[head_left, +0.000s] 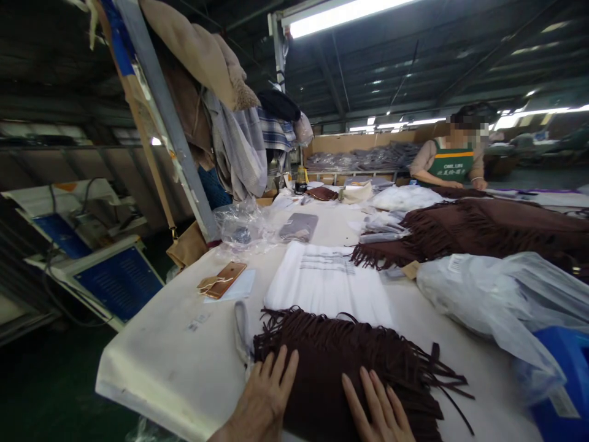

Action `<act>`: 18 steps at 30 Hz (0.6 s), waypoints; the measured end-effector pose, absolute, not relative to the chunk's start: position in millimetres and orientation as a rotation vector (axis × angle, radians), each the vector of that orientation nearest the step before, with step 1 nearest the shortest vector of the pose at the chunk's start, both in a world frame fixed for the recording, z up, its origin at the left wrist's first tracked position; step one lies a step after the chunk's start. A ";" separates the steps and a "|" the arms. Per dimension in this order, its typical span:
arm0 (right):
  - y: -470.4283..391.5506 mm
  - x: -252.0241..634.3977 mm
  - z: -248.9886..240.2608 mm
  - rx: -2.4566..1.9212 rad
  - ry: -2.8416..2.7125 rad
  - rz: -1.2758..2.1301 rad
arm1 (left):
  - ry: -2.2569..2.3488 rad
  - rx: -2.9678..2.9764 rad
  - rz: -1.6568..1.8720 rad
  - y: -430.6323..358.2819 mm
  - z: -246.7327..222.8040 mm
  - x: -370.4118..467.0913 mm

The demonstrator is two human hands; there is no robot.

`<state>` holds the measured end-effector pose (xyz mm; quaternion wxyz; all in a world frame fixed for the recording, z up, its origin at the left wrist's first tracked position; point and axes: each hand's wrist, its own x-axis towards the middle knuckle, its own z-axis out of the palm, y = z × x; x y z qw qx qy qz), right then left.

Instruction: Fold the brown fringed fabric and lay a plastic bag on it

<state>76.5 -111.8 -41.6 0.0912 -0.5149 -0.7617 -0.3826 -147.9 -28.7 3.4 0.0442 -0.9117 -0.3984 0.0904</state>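
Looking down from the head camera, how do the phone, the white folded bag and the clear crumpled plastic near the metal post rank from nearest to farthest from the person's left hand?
From the left hand, flat on the brown fringed piece:
1. White folded bag, just beyond the fringe, straight ahead.
2. Phone, ahead and to the left, on white paper.
3. Clear crumpled plastic, farther back by the metal post.
The bag and the phone are close to call.

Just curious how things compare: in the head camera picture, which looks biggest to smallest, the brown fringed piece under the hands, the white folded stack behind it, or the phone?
1. Brown fringed piece, though it lies nearest the camera.
2. White folded stack.
3. Phone, clearly smallest.
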 end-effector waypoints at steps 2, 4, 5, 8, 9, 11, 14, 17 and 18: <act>-114.5 89.3 -37.4 -1.505 -2.301 -1.140 | -1.148 -2.775 0.419 -18.2 26.4 -142.2; -114.7 103.6 -15.6 -1.528 -2.333 -0.916 | -1.070 -2.785 0.516 -4.5 63.8 -130.6; -112.7 110.3 2.9 -1.578 -2.334 -0.705 | -1.019 -2.820 0.504 2.8 87.7 -122.4; -99.0 126.8 78.6 -1.755 -2.257 0.204 | -0.948 -2.801 0.327 21.1 169.6 -93.7; -93.7 130.7 104.5 -1.754 -2.231 0.478 | -0.842 -2.743 0.178 24.3 195.6 -85.2; -85.8 135.8 145.6 -1.698 -2.112 0.804 | -0.687 -2.679 0.048 25.8 237.7 -72.4; -82.5 136.2 169.9 -1.615 -1.984 1.004 | -0.450 -2.642 -0.011 20.1 269.3 -64.8; -82.6 128.8 166.4 -1.564 -1.935 1.025 | -0.368 -2.593 -0.055 15.3 276.3 -64.8; -82.0 125.2 164.2 -1.556 -1.937 1.026 | -0.375 -2.587 -0.027 14.8 277.2 -65.4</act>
